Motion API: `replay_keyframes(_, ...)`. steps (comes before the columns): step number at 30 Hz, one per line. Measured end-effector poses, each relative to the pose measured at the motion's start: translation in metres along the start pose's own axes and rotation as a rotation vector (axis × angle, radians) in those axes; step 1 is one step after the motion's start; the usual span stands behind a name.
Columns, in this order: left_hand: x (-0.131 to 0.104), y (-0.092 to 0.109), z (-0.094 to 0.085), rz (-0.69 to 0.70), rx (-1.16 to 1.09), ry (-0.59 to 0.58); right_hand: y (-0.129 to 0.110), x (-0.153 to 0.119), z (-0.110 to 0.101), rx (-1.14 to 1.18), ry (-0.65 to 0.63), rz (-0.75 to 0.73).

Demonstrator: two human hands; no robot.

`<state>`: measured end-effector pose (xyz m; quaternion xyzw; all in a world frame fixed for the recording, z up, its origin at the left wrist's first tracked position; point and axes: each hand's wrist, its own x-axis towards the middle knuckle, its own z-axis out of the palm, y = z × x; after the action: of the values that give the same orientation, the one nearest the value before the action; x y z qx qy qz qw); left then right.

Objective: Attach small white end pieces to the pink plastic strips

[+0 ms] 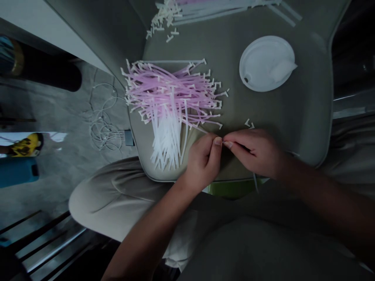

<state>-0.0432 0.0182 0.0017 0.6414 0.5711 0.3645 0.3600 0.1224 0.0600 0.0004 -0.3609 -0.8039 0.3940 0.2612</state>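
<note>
My left hand (203,160) is closed in a pinch on a thin pink tube (201,128), whose visible length runs up and left toward the pile. Close beside it, my right hand (259,151) pinches a small pale end between thumb and forefinger, mostly hidden by the fingertips. A thin whitish tube (256,182) hangs below the right hand. Two small white connectors (249,124) lie just above that hand. To the left spreads a pile of pink tubes (172,88) with white angled connectors on their ends. White tubes (166,140) lie in a bundle below it.
The grey chair seat (228,47) serves as the work surface. A white oval lid (258,62) with a crumpled white piece lies at the right. Loose white connectors (166,15) and more long tubes (216,11) sit at the back. Tangled cables (102,128) lie on the floor.
</note>
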Motion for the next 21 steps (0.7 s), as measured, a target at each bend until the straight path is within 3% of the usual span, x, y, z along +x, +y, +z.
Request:
replay_keyframes(8, -0.002, -0.004, -0.002, 0.157, 0.09, -0.056, -0.002, 0.005, -0.01, 0.114, -0.144, 0.155)
replay_keyframes(14, -0.004, -0.003, -0.002, 0.187, 0.137, -0.025, -0.012, 0.005, -0.009, 0.219, -0.112, 0.271)
replay_keyframes(21, -0.005, -0.003, 0.0, 0.099, 0.025, 0.038, -0.01, 0.001, -0.002, 0.084, -0.015, 0.142)
